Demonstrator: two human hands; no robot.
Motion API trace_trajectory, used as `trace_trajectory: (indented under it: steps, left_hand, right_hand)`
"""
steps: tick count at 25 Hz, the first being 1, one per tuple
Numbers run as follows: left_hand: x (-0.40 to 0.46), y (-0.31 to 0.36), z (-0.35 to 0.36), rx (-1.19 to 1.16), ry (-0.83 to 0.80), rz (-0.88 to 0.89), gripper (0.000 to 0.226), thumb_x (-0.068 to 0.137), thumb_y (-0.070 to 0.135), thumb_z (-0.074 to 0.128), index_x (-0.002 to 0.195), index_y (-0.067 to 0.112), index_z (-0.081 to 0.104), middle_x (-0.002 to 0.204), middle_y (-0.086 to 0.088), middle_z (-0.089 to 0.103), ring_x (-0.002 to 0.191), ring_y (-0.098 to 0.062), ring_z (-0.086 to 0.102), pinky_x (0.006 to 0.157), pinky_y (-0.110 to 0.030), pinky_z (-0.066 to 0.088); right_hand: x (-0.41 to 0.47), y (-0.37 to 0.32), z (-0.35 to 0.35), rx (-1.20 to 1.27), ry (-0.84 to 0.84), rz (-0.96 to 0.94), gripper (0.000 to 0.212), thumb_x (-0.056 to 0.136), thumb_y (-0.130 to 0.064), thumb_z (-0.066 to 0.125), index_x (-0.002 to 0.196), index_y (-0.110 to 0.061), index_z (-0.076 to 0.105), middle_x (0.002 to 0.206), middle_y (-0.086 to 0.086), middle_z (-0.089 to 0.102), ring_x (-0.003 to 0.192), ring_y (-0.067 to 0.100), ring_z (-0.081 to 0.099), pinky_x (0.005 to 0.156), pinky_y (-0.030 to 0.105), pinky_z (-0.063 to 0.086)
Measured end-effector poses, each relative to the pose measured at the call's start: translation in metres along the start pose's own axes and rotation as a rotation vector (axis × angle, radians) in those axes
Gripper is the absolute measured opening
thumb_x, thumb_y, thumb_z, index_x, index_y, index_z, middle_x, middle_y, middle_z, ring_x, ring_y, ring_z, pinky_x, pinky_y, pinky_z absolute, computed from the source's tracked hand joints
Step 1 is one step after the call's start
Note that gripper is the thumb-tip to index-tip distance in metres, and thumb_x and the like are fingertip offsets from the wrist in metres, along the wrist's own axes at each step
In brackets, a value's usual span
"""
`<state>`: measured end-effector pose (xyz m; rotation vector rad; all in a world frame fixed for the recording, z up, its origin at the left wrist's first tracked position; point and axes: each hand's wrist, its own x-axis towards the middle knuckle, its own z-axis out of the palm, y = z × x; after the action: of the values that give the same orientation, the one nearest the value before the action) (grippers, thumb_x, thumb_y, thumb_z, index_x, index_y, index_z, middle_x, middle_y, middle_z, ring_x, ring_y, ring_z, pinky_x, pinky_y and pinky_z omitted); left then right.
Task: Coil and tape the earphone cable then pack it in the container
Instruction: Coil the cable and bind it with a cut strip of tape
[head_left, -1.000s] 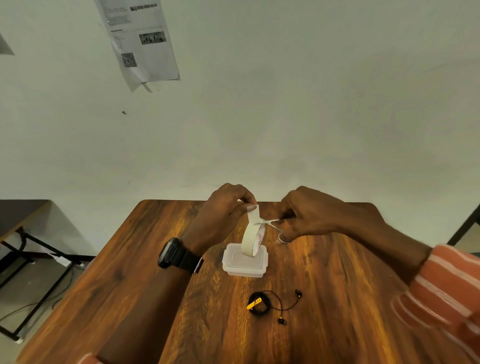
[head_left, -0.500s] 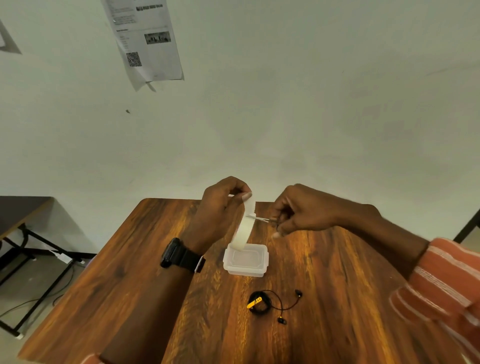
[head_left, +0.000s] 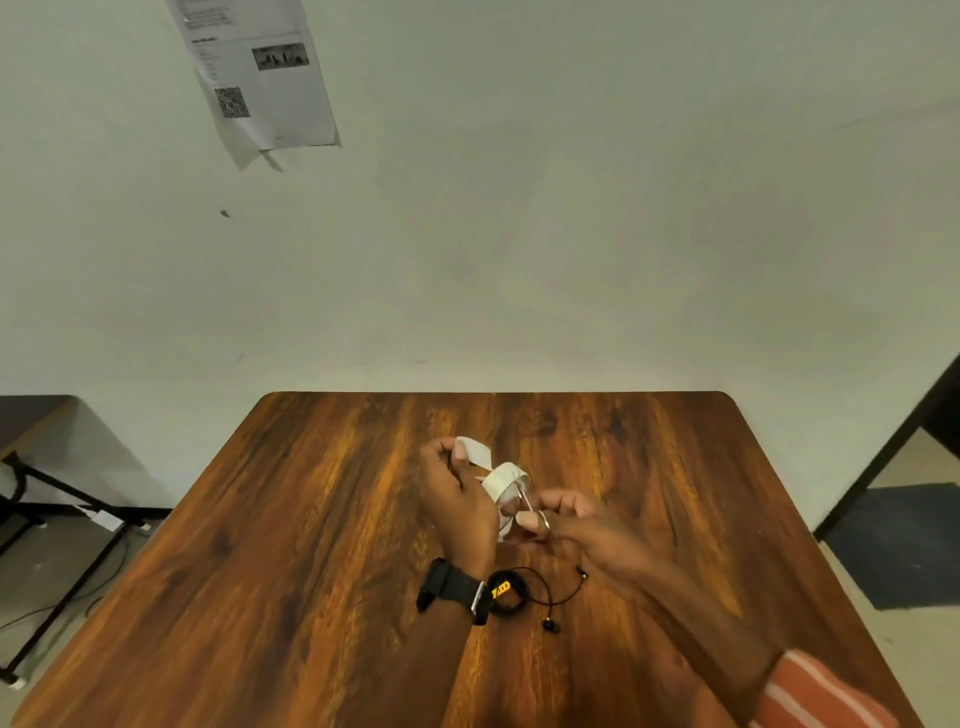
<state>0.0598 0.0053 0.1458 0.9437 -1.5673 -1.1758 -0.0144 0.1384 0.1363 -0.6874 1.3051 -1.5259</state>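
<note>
My left hand (head_left: 457, 501) pinches the free end of a cream masking tape strip (head_left: 474, 451), and the tape roll (head_left: 506, 480) hangs just right of its fingers. My right hand (head_left: 569, 517) grips small metal scissors (head_left: 530, 506), their blades against the strip beside the roll. The black earphone cable (head_left: 511, 597) lies coiled on the wooden table (head_left: 311, 545) below my hands, with a yellow tag and two loose earbuds. The clear plastic container (head_left: 503, 529) is almost wholly hidden behind my hands.
A black watch (head_left: 452, 592) sits on my left wrist, touching the coil's left edge in view. The wall stands right behind the table's far edge. A dark desk frame with cables stands at the left; a dark leg and mat are at the right.
Both hands have dropped lower and nearer to me, now covering the container. The tape roll has tipped over and the pulled strip looks longer. The view has tilted.
</note>
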Motion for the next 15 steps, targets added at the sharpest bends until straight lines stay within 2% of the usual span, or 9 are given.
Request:
trace_trajectory:
  steps: [2, 3, 4, 6, 7, 8, 10, 12, 15]
  left_hand:
    - [-0.005, -0.012, 0.001, 0.03, 0.012, 0.007, 0.011, 0.101, 0.014, 0.047, 0.097, 0.025, 0.049, 0.093, 0.002, 0.062, 0.086, -0.021, 0.064, 0.067, -0.035, 0.054]
    - [-0.008, -0.018, 0.0, 0.051, -0.002, 0.015, 0.011, 0.101, 0.014, 0.047, 0.098, 0.024, 0.048, 0.095, 0.002, 0.061, 0.088, -0.02, 0.063, 0.068, -0.033, 0.054]
    - [-0.01, -0.024, -0.002, 0.068, -0.024, 0.019, 0.011, 0.101, 0.013, 0.047, 0.1, 0.024, 0.048, 0.097, 0.002, 0.06, 0.09, -0.019, 0.063, 0.069, -0.031, 0.054]
    - [-0.015, -0.036, -0.006, 0.131, -0.075, 0.025, 0.012, 0.101, 0.011, 0.049, 0.102, 0.023, 0.049, 0.101, 0.004, 0.06, 0.093, -0.015, 0.062, 0.067, -0.021, 0.052]
    - [-0.019, -0.04, -0.008, 0.18, -0.093, 0.043, 0.012, 0.1, 0.01, 0.05, 0.103, 0.022, 0.05, 0.102, 0.005, 0.059, 0.093, -0.013, 0.06, 0.065, -0.015, 0.048]
    - [-0.024, -0.043, -0.01, 0.225, -0.111, 0.069, 0.012, 0.1, 0.008, 0.051, 0.104, 0.019, 0.051, 0.102, 0.006, 0.058, 0.093, -0.011, 0.059, 0.063, -0.009, 0.044]
    - [-0.036, -0.047, -0.01, 0.297, -0.144, 0.109, 0.012, 0.097, 0.004, 0.054, 0.104, 0.015, 0.054, 0.102, 0.008, 0.057, 0.092, -0.009, 0.058, 0.061, -0.005, 0.041]
    - [-0.046, -0.054, -0.008, 0.341, -0.187, 0.106, 0.013, 0.096, 0.003, 0.056, 0.103, 0.014, 0.056, 0.1, 0.009, 0.059, 0.089, -0.007, 0.059, 0.059, -0.003, 0.041]
    - [-0.057, -0.066, -0.008, 0.316, -0.258, 0.086, 0.017, 0.097, 0.005, 0.055, 0.103, 0.021, 0.053, 0.098, 0.01, 0.061, 0.088, -0.008, 0.063, 0.061, -0.01, 0.048]
  right_hand:
    - [-0.007, 0.036, -0.01, 0.343, 0.023, 0.057, 0.042, 0.087, -0.019, 0.07, 0.12, 0.006, 0.063, 0.11, 0.027, 0.066, 0.107, 0.036, 0.062, 0.094, 0.041, 0.054]
    - [-0.011, 0.056, -0.02, 0.403, 0.101, 0.084, 0.039, 0.089, -0.017, 0.069, 0.119, 0.007, 0.063, 0.107, 0.025, 0.068, 0.108, 0.037, 0.062, 0.091, 0.039, 0.056]
    - [-0.012, 0.076, -0.031, 0.29, 0.242, 0.111, 0.035, 0.086, -0.018, 0.073, 0.111, 0.006, 0.067, 0.099, 0.021, 0.07, 0.103, 0.036, 0.064, 0.085, 0.037, 0.057]
    - [-0.021, 0.113, -0.058, -0.28, 0.598, 0.195, 0.027, 0.072, -0.024, 0.084, 0.083, -0.002, 0.073, 0.076, 0.007, 0.072, 0.078, 0.024, 0.067, 0.069, 0.039, 0.056]
    - [-0.027, 0.129, -0.071, -0.527, 0.726, 0.249, 0.026, 0.069, -0.025, 0.087, 0.075, -0.006, 0.07, 0.068, 0.001, 0.069, 0.068, 0.018, 0.065, 0.064, 0.041, 0.054]
    - [-0.035, 0.141, -0.083, -0.71, 0.775, 0.299, 0.024, 0.07, -0.027, 0.086, 0.073, -0.011, 0.069, 0.067, -0.003, 0.067, 0.063, 0.013, 0.063, 0.062, 0.039, 0.052]
    - [-0.048, 0.15, -0.099, -0.959, 0.762, 0.419, 0.019, 0.077, -0.032, 0.079, 0.085, -0.018, 0.069, 0.079, -0.005, 0.068, 0.072, 0.009, 0.064, 0.061, 0.029, 0.05]
    - [-0.05, 0.152, -0.111, -1.126, 0.693, 0.597, 0.033, 0.077, -0.034, 0.077, 0.104, -0.017, 0.068, 0.098, 0.001, 0.071, 0.088, 0.016, 0.068, 0.068, 0.026, 0.05]
    - [-0.04, 0.149, -0.118, -1.165, 0.585, 0.751, 0.048, 0.071, -0.028, 0.082, 0.115, -0.016, 0.065, 0.107, 0.002, 0.07, 0.096, 0.021, 0.069, 0.072, 0.028, 0.053]
